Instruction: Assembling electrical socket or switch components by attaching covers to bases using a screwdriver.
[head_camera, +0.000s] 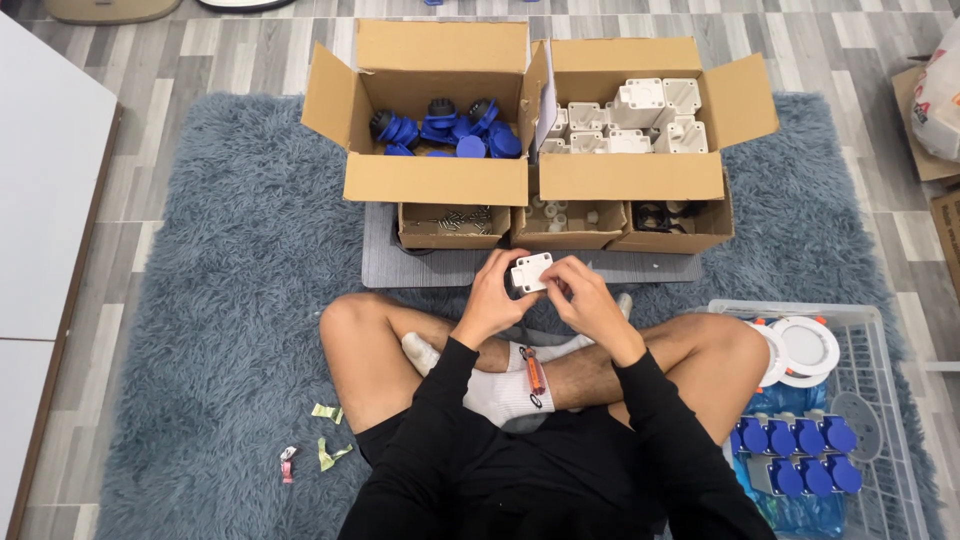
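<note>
At the centre of the frame, both hands meet over a small white square housing (531, 271), held above the person's crossed legs. The left hand (492, 292) is closed around its left edge, and the right hand (580, 290) grips its right side with the fingers curled in; what the fingertips are doing there is hard to make out. Just above lies a grey board (400, 262) carrying three small cardboard trays. Behind these, at upper centre, stand an open box of blue caps (440, 130) and an open box of white housings (630, 125). At lower right a wire basket (880, 400) holds assembled blue-capped pieces.
</note>
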